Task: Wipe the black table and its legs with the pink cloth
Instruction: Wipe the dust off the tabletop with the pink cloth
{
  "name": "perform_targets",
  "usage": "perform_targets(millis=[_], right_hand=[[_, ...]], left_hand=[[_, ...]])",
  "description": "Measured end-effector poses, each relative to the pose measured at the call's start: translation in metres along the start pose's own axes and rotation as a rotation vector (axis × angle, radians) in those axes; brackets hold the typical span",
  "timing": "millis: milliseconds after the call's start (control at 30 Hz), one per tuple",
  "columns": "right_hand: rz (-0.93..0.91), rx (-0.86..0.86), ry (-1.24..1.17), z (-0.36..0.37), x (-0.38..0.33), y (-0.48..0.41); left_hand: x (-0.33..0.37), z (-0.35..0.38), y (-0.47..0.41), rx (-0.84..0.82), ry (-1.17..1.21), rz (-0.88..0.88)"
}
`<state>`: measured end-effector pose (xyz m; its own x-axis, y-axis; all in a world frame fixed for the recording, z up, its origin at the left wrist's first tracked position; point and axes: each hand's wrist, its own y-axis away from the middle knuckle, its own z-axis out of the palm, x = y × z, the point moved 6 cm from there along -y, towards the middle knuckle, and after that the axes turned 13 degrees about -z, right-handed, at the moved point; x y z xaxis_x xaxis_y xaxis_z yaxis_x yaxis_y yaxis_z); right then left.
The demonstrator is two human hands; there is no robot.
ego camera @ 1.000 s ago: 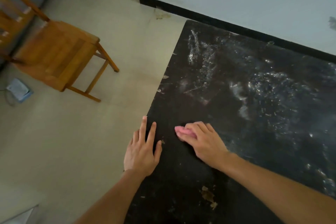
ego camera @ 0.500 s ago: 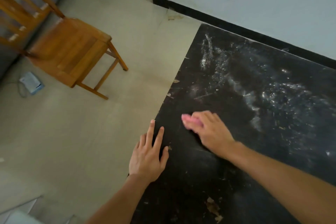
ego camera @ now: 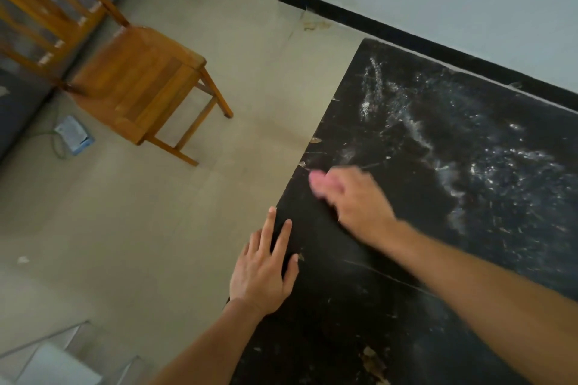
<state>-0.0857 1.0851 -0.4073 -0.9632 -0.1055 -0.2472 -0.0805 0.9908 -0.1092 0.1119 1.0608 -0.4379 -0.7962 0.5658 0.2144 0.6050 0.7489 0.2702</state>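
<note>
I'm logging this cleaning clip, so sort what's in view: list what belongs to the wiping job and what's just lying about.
Job: black table, pink cloth, right hand holding it, left hand flat at the table's edge.
Lying about: wooden chair, blue-and-white box on the floor.

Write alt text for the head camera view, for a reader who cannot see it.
A person's right hand, motion-blurred, holds a pink cloth against a dusty black table near its left edge. The left hand rests flat on that edge, fingers straight. A wooden chair stands on the pale floor beyond.
</note>
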Motion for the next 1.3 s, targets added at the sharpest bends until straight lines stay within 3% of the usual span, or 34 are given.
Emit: perform_targets(millis=[67, 133, 167, 233, 300, 367, 433, 533, 600, 700, 867, 1133, 1300], right_hand=[[0.244, 0.055, 0.212, -0.021, 0.072, -0.020], [0.549, 0.051, 0.137, -0.046, 0.125, -0.030], [0.590, 0.035, 0.115, -0.055, 0.130, -0.035], [0.518, 0.108, 0.067, -0.061, 0.101, -0.044], [0.317, 0.172, -0.001, -0.043, 0.047, -0.044], [0.094, 0.043, -0.058, -0.006, -0.004, -0.029], [0.048, -0.018, -0.117, 0.011, -0.014, -0.011], [0.325, 0.071, -0.028, -0.002, 0.049, -0.002], [0.577, 0.026, 0.051, -0.024, 0.104, 0.014], [0.733, -0.010, 0.116, -0.061, 0.130, 0.050], [0.634, 0.159, 0.059, -0.070, 0.053, 0.115], [0.453, 0.105, -0.063, -0.004, -0.158, 0.191], [0.426, 0.051, -0.088, 0.038, -0.265, 0.237]], left_hand=[[-0.001, 0.001, -0.001, 0.008, 0.005, -0.007], [-0.002, 0.003, 0.003, 0.003, 0.006, 0.003], [-0.002, 0.004, 0.003, -0.003, 0.008, 0.009], [-0.003, 0.003, 0.002, -0.007, 0.010, 0.004], [-0.003, 0.002, 0.000, 0.012, 0.002, -0.001], [-0.001, 0.002, 0.001, 0.006, 0.006, 0.001], [-0.001, 0.002, 0.001, 0.009, 0.004, 0.006], [-0.003, 0.003, -0.003, 0.011, -0.007, 0.005], [-0.004, 0.004, 0.000, -0.009, -0.010, -0.001], [-0.004, 0.003, -0.001, -0.024, -0.023, -0.003], [0.001, -0.001, -0.003, -0.053, -0.014, -0.034], [0.000, -0.003, 0.014, 0.074, -0.134, -0.067], [0.000, 0.007, 0.099, 0.111, -0.041, -0.115]])
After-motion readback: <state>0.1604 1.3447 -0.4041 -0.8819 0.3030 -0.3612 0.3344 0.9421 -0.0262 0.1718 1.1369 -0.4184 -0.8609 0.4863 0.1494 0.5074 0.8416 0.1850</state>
